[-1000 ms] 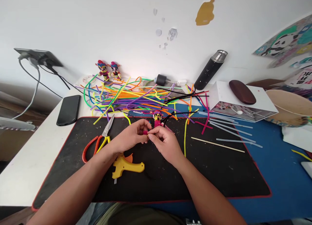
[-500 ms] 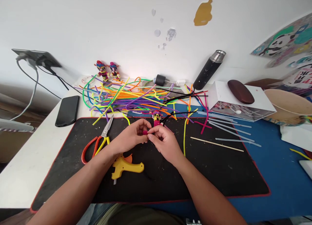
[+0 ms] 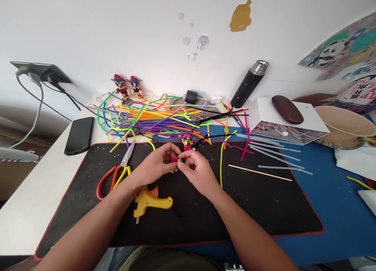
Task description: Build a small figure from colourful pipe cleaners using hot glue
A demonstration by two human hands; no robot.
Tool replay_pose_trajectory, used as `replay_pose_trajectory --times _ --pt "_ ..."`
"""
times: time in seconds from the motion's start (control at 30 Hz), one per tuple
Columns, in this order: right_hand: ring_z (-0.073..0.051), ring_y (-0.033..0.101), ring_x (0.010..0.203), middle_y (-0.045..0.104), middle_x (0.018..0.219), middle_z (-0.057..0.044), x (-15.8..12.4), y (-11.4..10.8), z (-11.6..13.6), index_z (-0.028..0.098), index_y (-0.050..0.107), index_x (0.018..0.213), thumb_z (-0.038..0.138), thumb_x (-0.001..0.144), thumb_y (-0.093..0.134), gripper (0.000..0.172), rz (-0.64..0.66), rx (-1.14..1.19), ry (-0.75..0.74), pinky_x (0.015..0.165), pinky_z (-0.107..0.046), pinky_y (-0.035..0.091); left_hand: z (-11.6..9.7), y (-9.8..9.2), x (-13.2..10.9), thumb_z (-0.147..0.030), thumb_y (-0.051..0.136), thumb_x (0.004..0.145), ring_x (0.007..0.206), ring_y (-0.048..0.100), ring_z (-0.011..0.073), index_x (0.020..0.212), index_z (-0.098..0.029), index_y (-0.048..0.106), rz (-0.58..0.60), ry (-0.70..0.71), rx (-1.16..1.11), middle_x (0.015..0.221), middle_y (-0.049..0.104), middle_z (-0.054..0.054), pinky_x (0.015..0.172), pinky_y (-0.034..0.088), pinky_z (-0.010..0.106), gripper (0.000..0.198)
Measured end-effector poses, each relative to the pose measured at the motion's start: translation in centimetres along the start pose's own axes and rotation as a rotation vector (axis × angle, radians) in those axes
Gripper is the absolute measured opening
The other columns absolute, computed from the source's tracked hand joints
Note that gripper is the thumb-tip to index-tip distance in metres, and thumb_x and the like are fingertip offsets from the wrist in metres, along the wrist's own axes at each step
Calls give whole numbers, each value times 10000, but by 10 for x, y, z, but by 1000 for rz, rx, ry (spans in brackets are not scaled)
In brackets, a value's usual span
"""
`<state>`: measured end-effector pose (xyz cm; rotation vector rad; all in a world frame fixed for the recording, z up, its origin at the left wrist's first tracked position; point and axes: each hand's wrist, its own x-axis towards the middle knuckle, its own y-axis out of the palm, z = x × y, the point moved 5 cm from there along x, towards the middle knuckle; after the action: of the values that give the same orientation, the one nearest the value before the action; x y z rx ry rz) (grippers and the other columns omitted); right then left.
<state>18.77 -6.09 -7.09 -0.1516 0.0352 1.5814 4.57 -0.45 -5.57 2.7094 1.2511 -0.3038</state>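
Observation:
My left hand (image 3: 155,167) and my right hand (image 3: 197,171) meet above the middle of the black mat (image 3: 258,208). Both pinch a small pink pipe-cleaner piece (image 3: 175,159) between their fingertips. Just behind my fingers stands a small pipe-cleaner figure (image 3: 187,142) in pink and yellow. A yellow glue gun (image 3: 149,202) lies under my left wrist. Scissors with red and yellow handles (image 3: 117,171) lie to the left of it.
A heap of coloured pipe cleaners (image 3: 152,118) fills the back of the desk, with two finished figures (image 3: 127,87) behind it. A black phone (image 3: 78,135) lies left. Right are a black flask (image 3: 249,84), a white box (image 3: 289,122), clear glue sticks (image 3: 276,155) and a wooden stick (image 3: 260,173).
My hands have kept pinching and working the small pink piece. The view has shifted slightly; nothing else on the desk has moved.

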Motion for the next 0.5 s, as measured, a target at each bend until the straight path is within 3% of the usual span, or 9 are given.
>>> replay_pose_trajectory --times 0.5 --pt "-142 484 575 534 639 66 0 -3 -5 217 675 1046 370 932 662 190 -5 -112 20 567 -285 338 2 -2 -1 -267 833 833 841 658 157 1074 -183 636 46 -5 -52 952 680 16 760 543 295 323"
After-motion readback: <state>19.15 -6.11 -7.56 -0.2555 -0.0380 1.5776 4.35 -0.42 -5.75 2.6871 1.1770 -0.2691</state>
